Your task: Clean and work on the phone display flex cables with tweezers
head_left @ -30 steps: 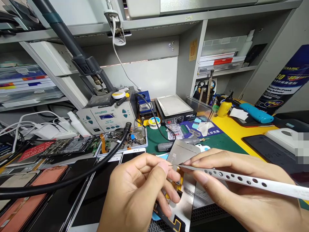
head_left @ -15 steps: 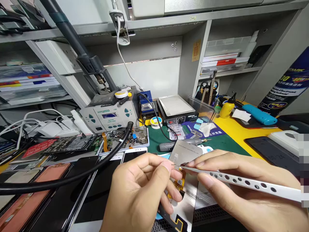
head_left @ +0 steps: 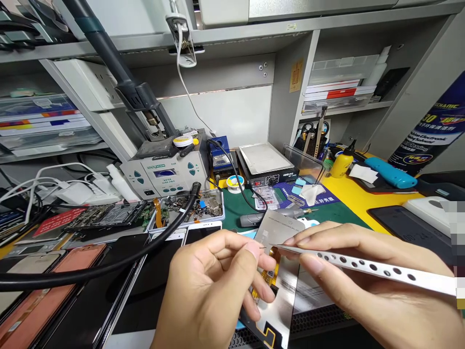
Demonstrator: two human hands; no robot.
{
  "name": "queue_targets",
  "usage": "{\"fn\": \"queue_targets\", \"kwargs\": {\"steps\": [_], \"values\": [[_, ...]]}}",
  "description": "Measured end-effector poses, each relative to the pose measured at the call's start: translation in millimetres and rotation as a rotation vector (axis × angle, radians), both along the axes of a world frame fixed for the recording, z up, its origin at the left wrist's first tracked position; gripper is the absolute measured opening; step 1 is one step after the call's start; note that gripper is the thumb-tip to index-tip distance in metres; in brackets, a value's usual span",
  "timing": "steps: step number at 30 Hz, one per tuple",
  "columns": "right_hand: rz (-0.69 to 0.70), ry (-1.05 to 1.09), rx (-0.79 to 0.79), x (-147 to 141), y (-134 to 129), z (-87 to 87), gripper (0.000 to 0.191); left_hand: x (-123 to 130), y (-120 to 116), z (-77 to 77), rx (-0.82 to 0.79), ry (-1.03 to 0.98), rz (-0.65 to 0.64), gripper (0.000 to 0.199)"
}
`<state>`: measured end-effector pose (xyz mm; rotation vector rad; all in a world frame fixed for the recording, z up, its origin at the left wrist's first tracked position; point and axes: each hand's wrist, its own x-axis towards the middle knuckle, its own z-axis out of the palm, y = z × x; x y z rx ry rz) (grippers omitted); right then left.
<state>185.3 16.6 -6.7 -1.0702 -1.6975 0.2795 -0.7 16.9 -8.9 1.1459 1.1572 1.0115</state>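
Left hand (head_left: pixel 214 281): thumb and forefinger pinched on a thin piece (head_left: pixel 262 247), only its dark tip showing past the fingers; the other fingers curl loosely below. Right hand (head_left: pixel 385 310): gripping tweezers (head_left: pixel 366 265), a row of round holes along the shank, points just beside that tip. We cannot tell whether the two touch.

Beneath both hands we have a metal-backed panel (head_left: pixel 286 286), lying aslant, an orange flex (head_left: pixel 271 276) on it. One line of print crosses its upper end, too fine for us to read.

Behind, on the left, the grey station (head_left: pixel 163 169) reads "QUICK" and "LEAD FREE". The hot plate (head_left: pixel 267 160) carries a model mark we cannot make out. Purple sheet (head_left: pixel 327 194) in front of it: white Chinese characters, partly covered. Right side, a dark blue can (head_left: pixel 428 131), cut by the frame: "CHANIC", "30", "Cleaning". Below it, on the yellow tabletop (head_left: pixel 358 199), a phone (head_left: pixel 403 225) dimly shows "00" and "24".
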Motion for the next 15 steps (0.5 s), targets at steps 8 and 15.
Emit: {"fn": "queue_targets", "kwargs": {"steps": [8,15], "values": [[0.011,0.127,-0.144,1.4,3.8,-3.8,0.013,-1.5,-1.1,2.6,-0.010,0.037,-0.006,0.023],[0.296,0.414,-0.507,5.0,7.1,-8.9,0.005,7.5,-5.9,11.3,0.025,0.045,0.070,0.020]]}}
